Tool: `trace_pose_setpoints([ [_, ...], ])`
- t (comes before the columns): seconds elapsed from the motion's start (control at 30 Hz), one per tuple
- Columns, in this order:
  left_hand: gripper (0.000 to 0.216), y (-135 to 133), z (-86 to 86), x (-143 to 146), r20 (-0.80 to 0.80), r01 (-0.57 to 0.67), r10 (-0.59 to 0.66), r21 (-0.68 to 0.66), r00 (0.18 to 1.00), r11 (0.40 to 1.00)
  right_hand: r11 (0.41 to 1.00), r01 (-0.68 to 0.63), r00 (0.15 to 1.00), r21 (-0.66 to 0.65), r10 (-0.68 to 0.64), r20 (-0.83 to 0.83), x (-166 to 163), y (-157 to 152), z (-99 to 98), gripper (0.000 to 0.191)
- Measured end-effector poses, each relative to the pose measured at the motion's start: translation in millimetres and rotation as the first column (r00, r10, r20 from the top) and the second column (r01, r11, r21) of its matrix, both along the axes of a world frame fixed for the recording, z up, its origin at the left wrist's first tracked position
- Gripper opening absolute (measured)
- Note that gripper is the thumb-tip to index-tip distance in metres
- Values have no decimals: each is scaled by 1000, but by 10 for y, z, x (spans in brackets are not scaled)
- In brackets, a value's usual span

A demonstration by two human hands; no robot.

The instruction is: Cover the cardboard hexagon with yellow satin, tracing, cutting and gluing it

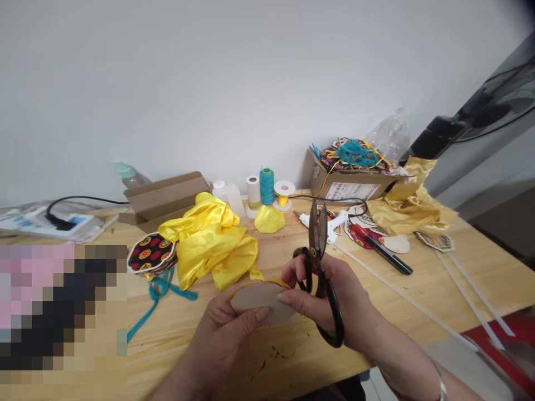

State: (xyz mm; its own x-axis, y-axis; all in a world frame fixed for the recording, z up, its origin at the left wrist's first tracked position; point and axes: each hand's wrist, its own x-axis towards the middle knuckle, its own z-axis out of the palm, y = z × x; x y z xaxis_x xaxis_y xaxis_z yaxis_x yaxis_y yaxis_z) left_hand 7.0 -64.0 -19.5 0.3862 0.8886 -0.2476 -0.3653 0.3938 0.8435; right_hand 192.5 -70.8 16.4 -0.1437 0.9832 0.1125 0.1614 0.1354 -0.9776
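Note:
My left hand [234, 328] grips a pale grey oval piece [257, 298], thumb on its face, with a thin yellow rim along its upper edge. My right hand [334, 295] has black-handled scissors [318, 239] hooked in it, blades upward and slightly parted. Its thumb and fingertips also pinch the right end of the oval piece. Just behind the hands lies a crumpled bright yellow satin cloth [213, 239]. Beyond it sits a small yellow cut piece [270, 219] of cloth. The underside of the oval piece is hidden.
At the back stand a teal thread cone [266, 186], a yellow thread spool [283, 196] and an open cardboard box [349, 186] of trimmings. A white glue gun [334, 225] and black marker [388, 253] lie right. Patterned octagonal pieces [150, 252] are stacked left.

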Motion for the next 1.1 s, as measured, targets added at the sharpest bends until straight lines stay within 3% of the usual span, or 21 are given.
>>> trace_pose_setpoints([
  [0.33, 22, 11, 7, -12, -113, -24, 33, 88, 993, 996, 1000, -18, 997, 1, 17, 82, 15, -12, 15, 19],
  [0.53, 44, 8, -10, -11, -51, 32, -34, -32, 998, 999, 999, -41, 998, -3, 41, 55, 9, -28, 23, 18],
  [0.7, 23, 0, -41, -41, -53, 150, -152, -34, 987, 988, 999, -33, 993, 28, 30, 113, 2, -55, -3, 18],
  [0.87, 20, -11, 4, 3, 1, 76, -77, -66, 997, 995, 998, -49, 994, 44, 45, 105, 47, -43, 28, 18],
  [1.1, 22, 6, 26, 47, 76, 26, -19, -89, 997, 996, 987, -39, 939, -155, 89, 331, 346, -55, 177, 36],
])
